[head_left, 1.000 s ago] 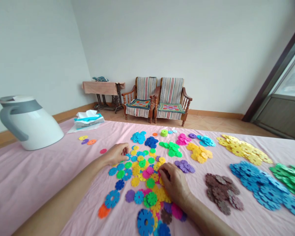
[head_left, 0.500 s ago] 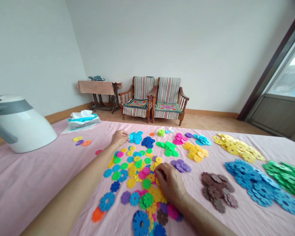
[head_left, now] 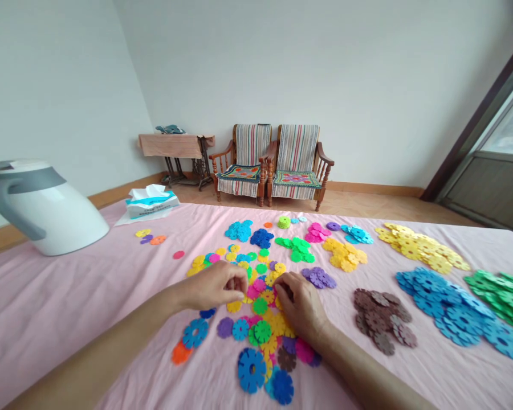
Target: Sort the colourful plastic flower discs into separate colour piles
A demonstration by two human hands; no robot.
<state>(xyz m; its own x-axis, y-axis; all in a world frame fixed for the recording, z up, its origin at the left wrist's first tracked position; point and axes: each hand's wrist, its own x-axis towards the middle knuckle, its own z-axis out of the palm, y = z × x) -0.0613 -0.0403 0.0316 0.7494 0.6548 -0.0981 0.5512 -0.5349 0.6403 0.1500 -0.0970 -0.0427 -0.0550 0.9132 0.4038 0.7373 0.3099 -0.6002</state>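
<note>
Many coloured flower-shaped discs (head_left: 251, 370) lie mixed in the middle of the pink cloth. Over the left part of this mix is my left hand (head_left: 222, 283), its fingers curled in and its fingertips near the pink and yellow discs; whether it holds a disc is hidden. My right hand (head_left: 297, 302) rests on the right edge of the mix, thumb and fingers bent together over yellow discs, and what lies between the tips is too small to make out. Behind the hands are sorted piles: light blue (head_left: 238, 230), dark blue (head_left: 262, 238), green (head_left: 299, 249) and purple (head_left: 319, 278).
Larger piles stand to the right: brown (head_left: 378, 319), yellow (head_left: 419, 247), blue (head_left: 457, 310) and green (head_left: 502, 296). A white jug (head_left: 68, 213) and a tissue box (head_left: 151, 204) are at the left. Two chairs (head_left: 299, 165) stand beyond the cloth.
My left hand has come back from the light blue pile to the mixed discs, nearer my right hand. My right hand stays about where it was. The view has shifted slightly.
</note>
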